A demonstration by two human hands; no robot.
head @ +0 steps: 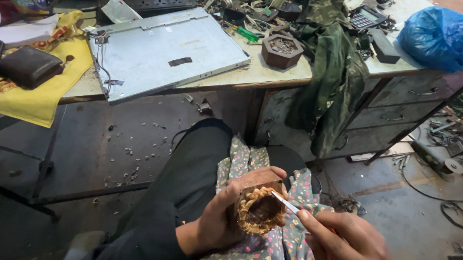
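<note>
Left hand (218,218) closed around small wound coil block (260,208), held over floral cloth (265,255) on lap, tilted up to expose the opening. Right hand (355,252) pinched on thin metal tool (285,203), tip touching the coil rim. Similar block (282,51) left on counter (259,74).

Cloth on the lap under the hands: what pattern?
The cloth is grey-green with small pink and white flowers, seen in the head view.

Grey panel (166,52); blue bag (452,35); wallet (28,66).
</note>
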